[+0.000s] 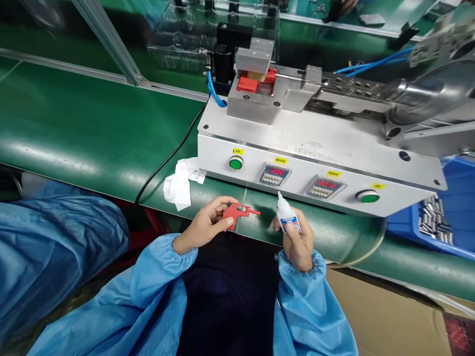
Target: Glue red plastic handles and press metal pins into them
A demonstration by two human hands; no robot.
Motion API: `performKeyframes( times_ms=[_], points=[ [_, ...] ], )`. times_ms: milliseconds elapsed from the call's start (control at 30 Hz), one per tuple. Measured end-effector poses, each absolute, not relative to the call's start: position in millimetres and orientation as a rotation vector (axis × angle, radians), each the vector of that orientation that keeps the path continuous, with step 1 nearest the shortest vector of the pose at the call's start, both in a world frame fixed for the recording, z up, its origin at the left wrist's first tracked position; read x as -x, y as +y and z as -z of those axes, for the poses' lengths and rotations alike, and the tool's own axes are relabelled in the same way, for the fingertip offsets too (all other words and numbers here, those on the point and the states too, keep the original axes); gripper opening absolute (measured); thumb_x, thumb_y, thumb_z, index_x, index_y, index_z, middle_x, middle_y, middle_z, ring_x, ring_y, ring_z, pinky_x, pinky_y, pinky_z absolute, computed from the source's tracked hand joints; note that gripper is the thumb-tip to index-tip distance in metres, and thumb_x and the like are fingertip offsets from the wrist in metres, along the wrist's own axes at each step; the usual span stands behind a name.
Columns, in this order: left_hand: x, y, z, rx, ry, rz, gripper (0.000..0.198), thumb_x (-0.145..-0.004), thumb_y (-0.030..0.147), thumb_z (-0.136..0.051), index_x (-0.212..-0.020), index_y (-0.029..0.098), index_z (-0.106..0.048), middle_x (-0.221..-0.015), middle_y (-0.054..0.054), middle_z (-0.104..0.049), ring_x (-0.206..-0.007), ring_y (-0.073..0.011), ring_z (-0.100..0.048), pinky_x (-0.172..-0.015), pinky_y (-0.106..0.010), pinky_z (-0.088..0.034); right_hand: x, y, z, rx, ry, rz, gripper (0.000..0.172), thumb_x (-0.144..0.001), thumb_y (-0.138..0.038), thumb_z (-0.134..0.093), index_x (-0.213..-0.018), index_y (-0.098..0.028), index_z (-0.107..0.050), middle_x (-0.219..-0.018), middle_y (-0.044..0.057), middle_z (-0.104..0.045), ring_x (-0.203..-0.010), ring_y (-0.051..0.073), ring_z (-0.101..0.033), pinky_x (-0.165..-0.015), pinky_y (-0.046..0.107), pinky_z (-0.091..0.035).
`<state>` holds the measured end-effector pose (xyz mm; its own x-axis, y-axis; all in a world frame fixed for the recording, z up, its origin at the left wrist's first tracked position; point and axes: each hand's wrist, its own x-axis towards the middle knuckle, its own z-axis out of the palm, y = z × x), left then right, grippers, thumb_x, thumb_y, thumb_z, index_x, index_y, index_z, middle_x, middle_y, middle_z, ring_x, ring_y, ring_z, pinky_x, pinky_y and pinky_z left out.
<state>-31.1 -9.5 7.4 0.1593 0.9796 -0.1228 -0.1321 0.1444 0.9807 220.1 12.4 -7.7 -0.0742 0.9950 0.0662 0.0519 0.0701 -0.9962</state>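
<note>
My left hand (pixel 206 225) is closed on a small flat red plastic part (pixel 237 213) and holds it level just in front of the table edge. My right hand (pixel 297 240) grips a small white glue bottle (pixel 286 215) with a blue label, its pointed nozzle tipped up and to the left, a short gap from the red part. Both hands hover below the front panel of a silver machine (pixel 315 153). Another red part (pixel 252 81) sits in the machine's metal fixture at the top.
The machine has two green buttons (pixel 236 162) and two red digital displays (pixel 275 173). A crumpled white cloth (pixel 181 183) lies left of it on the green table (pixel 74 128), beside a black cable. A blue bin (pixel 441 222) with several metal pieces stands at the right. A cardboard box (pixel 389 311) sits below.
</note>
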Motion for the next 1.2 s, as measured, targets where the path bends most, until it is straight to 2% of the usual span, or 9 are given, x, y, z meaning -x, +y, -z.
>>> performKeyframes(
  times_ms=[100,200,433,733,1200],
  points=[
    [28,-8,-4,-1.117,1.1,-1.12,0.033,-0.096,0.043,-0.073,-0.116,0.019,-0.064,-0.083,-0.001,-0.073,-0.063,-0.011,-0.06,-0.059,-0.022,-0.047,-220,16,11,1.135,-1.224,-1.22,0.05,-0.088,-0.066,-0.073,-0.109,-0.022,-0.064,-0.068,-0.003,-0.058,-0.054,0.017,-0.057,-0.053,0.029,-0.046],
    [23,-7,1,-1.18,1.144,-1.153,0.029,-0.096,0.039,-0.072,-0.116,0.019,-0.064,-0.08,0.0,-0.072,-0.063,-0.0111,-0.06,-0.059,-0.022,-0.046,-217,17,11,1.123,-1.112,-1.163,0.047,-0.081,-0.061,-0.081,-0.103,-0.024,-0.063,-0.073,-0.003,-0.058,-0.05,0.014,-0.054,-0.049,0.027,-0.043],
    [23,-11,3,-1.334,1.195,-1.126,0.024,-0.097,0.032,-0.068,-0.117,0.02,-0.065,-0.074,0.003,-0.067,-0.059,-0.0106,-0.054,-0.058,-0.022,-0.043,-210,15,14,1.236,-1.047,-0.937,0.038,-0.08,-0.057,-0.08,-0.086,-0.022,-0.066,-0.065,-0.002,-0.055,-0.046,0.013,-0.045,-0.045,0.028,-0.038],
    [23,-10,0,-1.332,1.211,-1.134,0.022,-0.097,0.034,-0.069,-0.114,0.02,-0.065,-0.067,0.006,-0.056,-0.057,-0.0103,-0.047,-0.056,-0.022,-0.04,-209,12,9,1.301,-1.117,-0.884,0.038,-0.081,-0.056,-0.081,-0.08,-0.021,-0.068,-0.061,-0.001,-0.057,-0.046,0.012,-0.045,-0.044,0.026,-0.037],
    [23,-10,1,-1.307,1.214,-1.133,0.025,-0.096,0.037,-0.07,-0.114,0.019,-0.066,-0.068,0.005,-0.056,-0.058,-0.0109,-0.048,-0.057,-0.023,-0.04,-209,10,12,1.347,-1.168,-0.863,0.042,-0.083,-0.061,-0.079,-0.08,-0.021,-0.067,-0.064,-0.001,-0.059,-0.048,0.013,-0.048,-0.045,0.027,-0.039]
  ],
)
